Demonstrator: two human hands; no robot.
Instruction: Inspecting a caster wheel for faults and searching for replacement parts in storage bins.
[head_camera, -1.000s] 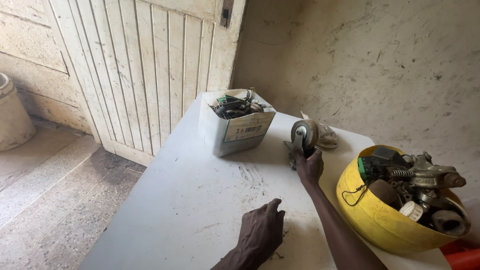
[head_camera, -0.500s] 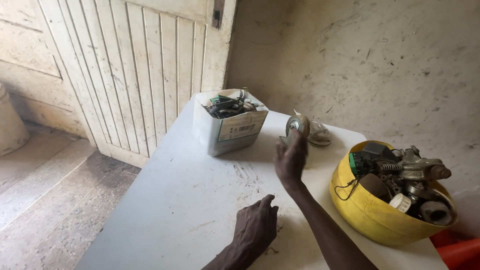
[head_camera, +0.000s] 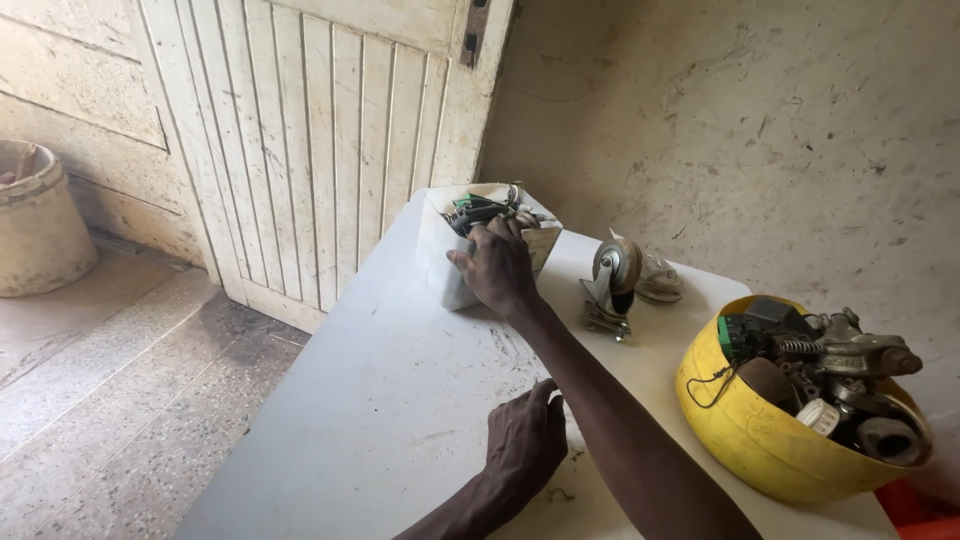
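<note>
My right hand (head_camera: 497, 265) left caster wheel (head_camera: 612, 283), gripped white box (head_camera: 440, 262) rim. Left hand (head_camera: 525, 445) flat, empty on worktop (head_camera: 350, 400).

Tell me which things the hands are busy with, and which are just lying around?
Busy with:
- right hand on the white box of small parts
- left hand flat on the white table

Just lying around:
- caster wheel
- yellow hard hat full of metal bits
- bucket on the floor
- wooden door
</note>
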